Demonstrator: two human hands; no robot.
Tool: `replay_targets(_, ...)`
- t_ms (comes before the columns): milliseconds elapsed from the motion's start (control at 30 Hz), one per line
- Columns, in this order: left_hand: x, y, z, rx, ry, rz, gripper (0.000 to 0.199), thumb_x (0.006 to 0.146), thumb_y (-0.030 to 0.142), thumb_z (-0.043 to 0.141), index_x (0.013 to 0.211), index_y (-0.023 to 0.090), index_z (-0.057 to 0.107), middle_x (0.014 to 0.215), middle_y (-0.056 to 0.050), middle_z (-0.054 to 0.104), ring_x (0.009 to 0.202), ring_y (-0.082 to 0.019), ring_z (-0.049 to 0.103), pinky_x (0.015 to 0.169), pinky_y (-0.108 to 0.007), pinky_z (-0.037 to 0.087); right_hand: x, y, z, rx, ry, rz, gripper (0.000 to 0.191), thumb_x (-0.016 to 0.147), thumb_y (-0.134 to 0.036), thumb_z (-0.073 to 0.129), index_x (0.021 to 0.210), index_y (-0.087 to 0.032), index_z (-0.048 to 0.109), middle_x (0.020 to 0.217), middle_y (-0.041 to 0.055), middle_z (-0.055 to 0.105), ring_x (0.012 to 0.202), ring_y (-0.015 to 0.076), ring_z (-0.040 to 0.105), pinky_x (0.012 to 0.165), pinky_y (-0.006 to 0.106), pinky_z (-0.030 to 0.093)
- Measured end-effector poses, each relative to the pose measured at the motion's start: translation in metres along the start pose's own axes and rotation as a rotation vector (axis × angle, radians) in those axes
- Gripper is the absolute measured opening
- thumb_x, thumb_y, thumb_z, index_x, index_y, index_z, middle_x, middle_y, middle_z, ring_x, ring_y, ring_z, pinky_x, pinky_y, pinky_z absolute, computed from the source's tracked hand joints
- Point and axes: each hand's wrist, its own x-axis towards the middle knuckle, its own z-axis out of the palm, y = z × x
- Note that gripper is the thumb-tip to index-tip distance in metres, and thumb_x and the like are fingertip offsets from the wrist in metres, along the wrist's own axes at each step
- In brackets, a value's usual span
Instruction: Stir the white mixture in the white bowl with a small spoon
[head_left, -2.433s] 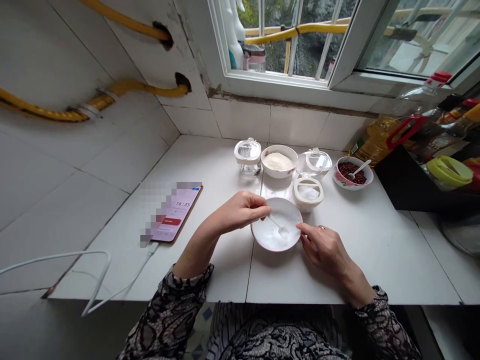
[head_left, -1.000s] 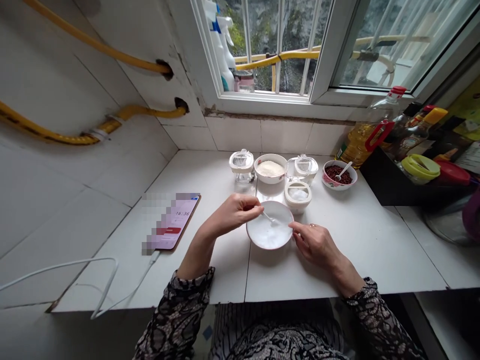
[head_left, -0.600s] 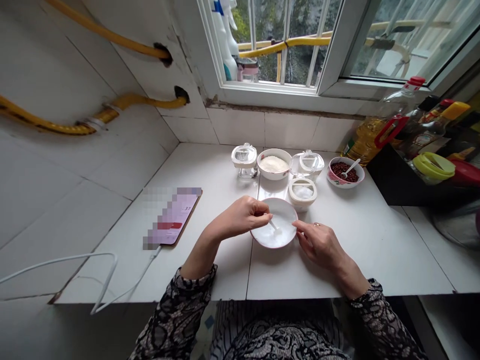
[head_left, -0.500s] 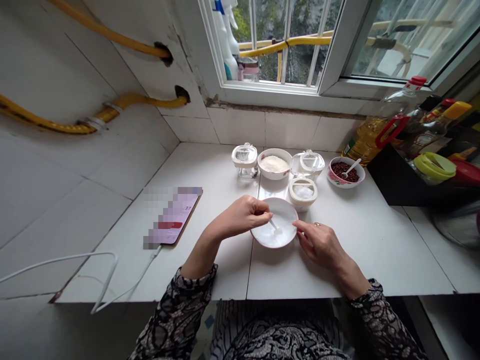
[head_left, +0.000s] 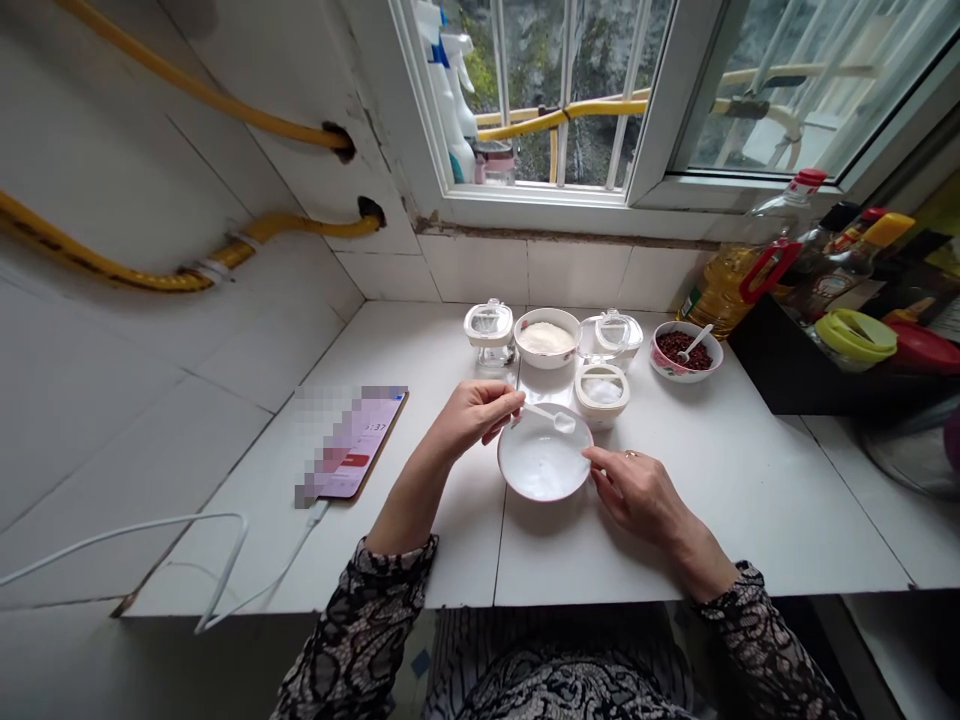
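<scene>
My left hand (head_left: 480,412) pinches the handle of a small white spoon (head_left: 559,420), held above the far part of a shallow white bowl (head_left: 544,490). Something whitish lies in the bottom of the bowl. At the bowl's right rim, my right hand (head_left: 637,488) grips the edge between thumb and fingers. Just behind the bowl stands an open jar (head_left: 602,398) holding a white substance. Farther back is a bowl of white powder or grain (head_left: 547,338), with a lidded clear jar (head_left: 490,333) on its left and another clear jar (head_left: 613,335) on its right.
A bowl of dark red beans (head_left: 684,352) with a white spoon stands at the right. Beyond it are an oil bottle (head_left: 739,280) and a black box (head_left: 776,360) of bottles. A phone (head_left: 364,445) on a white cable lies at the left. The counter's front edge is near me.
My left hand has lifted the spoon out of the bottom of the bowl, up and slightly away. My right hand stays at the rim. The view has tilted slightly.
</scene>
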Motion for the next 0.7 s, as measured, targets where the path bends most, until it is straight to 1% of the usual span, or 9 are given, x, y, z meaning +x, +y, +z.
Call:
replay_targets(133,0.005,0.0,0.014,-0.044,0.157,0.107,0.037,0.081,0.046,0.067,0.061,0.017,0.057,0.043,0.007,0.043,0.035,-0.005,0.035,0.035,-0.018,0.028,-0.001,0.0,0.001,-0.007,0.008,0.003,0.03,0.096,-0.009,0.044,0.123,-0.015,0.055,0.08,0.0035,0.073,0.063,0.0155,0.067,0.058,0.028,0.048)
replay_targets(233,0.01,0.001,0.028,-0.013,0.25,0.188,0.036,0.087,0.046,0.061,0.066,0.018,0.058,0.043,0.008,0.04,0.035,-0.006,0.036,0.038,-0.02,0.031,-0.001,0.001,0.002,-0.024,0.004,0.0,0.028,0.096,-0.009,0.044,0.121,-0.014,0.056,0.082,0.0047,0.074,0.063,0.0155,0.066,0.059,0.028,0.048)
replay_targets(300,0.011,0.001,0.037,0.109,0.291,0.284,0.034,0.092,0.045,0.057,0.07,0.018,0.06,0.047,0.006,0.046,0.039,-0.008,0.04,0.042,-0.021,0.035,-0.001,0.001,0.002,-0.034,-0.003,0.001,0.027,0.097,-0.009,0.043,0.121,-0.014,0.056,0.082,0.005,0.074,0.062,0.0154,0.066,0.059,0.028,0.048)
replay_targets(400,0.011,-0.002,0.046,0.444,0.31,0.487,0.032,0.096,0.04,0.054,0.076,0.018,0.064,0.063,-0.001,0.062,0.054,-0.011,0.054,0.054,-0.023,0.04,-0.002,0.0,0.001,-0.036,0.001,0.003,0.027,0.098,-0.01,0.043,0.121,-0.014,0.055,0.082,0.005,0.074,0.061,0.0154,0.065,0.058,0.029,0.047)
replay_targets(467,0.009,-0.004,0.048,0.64,0.305,0.58,0.032,0.097,0.039,0.052,0.078,0.018,0.067,0.069,-0.004,0.067,0.06,-0.013,0.057,0.059,-0.024,0.04,-0.002,0.0,0.002,-0.037,0.006,0.004,0.026,0.098,-0.011,0.043,0.121,-0.015,0.055,0.083,0.0052,0.075,0.062,0.0155,0.066,0.058,0.029,0.047)
replay_targets(500,0.008,-0.005,0.048,0.688,0.307,0.602,0.032,0.098,0.039,0.051,0.079,0.018,0.067,0.069,-0.004,0.067,0.06,-0.013,0.058,0.059,-0.024,0.04,-0.002,0.0,0.002,-0.039,0.006,0.003,0.026,0.098,-0.011,0.043,0.121,-0.015,0.055,0.084,0.0052,0.075,0.062,0.0154,0.066,0.058,0.029,0.047)
replay_targets(533,0.007,-0.006,0.047,0.694,0.315,0.611,0.033,0.098,0.039,0.051,0.079,0.019,0.067,0.07,-0.005,0.068,0.06,-0.014,0.058,0.06,-0.024,0.04,-0.002,0.0,0.002,-0.04,0.004,0.003,0.026,0.098,-0.011,0.042,0.121,-0.015,0.055,0.084,0.0052,0.075,0.063,0.0154,0.066,0.059,0.029,0.048)
replay_targets(600,0.005,-0.005,0.044,0.609,0.35,0.589,0.032,0.099,0.038,0.05,0.079,0.019,0.065,0.072,-0.005,0.068,0.062,-0.014,0.059,0.061,-0.024,0.042,-0.002,0.0,0.002,-0.038,-0.006,0.004,0.027,0.098,-0.011,0.042,0.122,-0.016,0.055,0.084,0.0052,0.075,0.063,0.0155,0.067,0.059,0.029,0.048)
replay_targets(700,0.002,0.0,0.034,0.418,0.39,0.471,0.029,0.096,0.036,0.051,0.074,0.019,0.06,0.062,0.0,0.059,0.053,-0.011,0.052,0.055,-0.022,0.041,-0.002,0.001,0.001,-0.034,-0.015,0.003,0.029,0.097,-0.01,0.043,0.122,-0.015,0.055,0.084,0.0053,0.075,0.064,0.0158,0.067,0.059,0.029,0.049)
